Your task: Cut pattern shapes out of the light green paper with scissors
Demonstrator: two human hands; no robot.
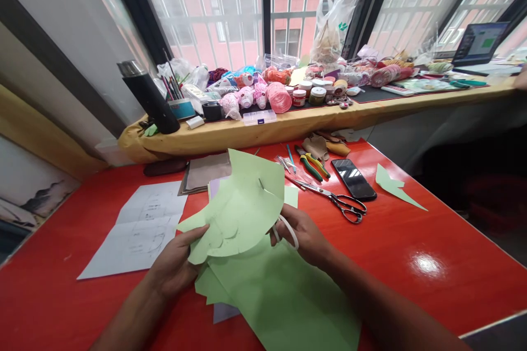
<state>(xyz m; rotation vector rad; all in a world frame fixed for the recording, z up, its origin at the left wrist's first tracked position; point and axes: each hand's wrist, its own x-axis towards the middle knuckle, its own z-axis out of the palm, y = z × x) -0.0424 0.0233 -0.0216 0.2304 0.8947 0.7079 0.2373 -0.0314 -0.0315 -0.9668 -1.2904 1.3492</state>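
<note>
My left hand (175, 263) is closed on the left edge of a curved piece of light green paper (239, 203), thumb on top. Pencil lines and short curved cuts show on the paper. My right hand (302, 236) grips small scissors (290, 230) by their white handles, at the paper's right edge. Most of the blades are behind the paper; a thin metal tip shows through a slit near its upper right. Beneath both hands lie larger green sheets (296, 296) on the red table (411, 236).
Large black-handled scissors (346, 203), a black phone (354, 178), yellow-green pliers (313, 164) and a green paper offcut (397, 186) lie to the right. A white sheet with drawings (135, 230) lies left. Behind, a cluttered ledge (230, 134) bears a tilted black thermos (150, 98) and jars.
</note>
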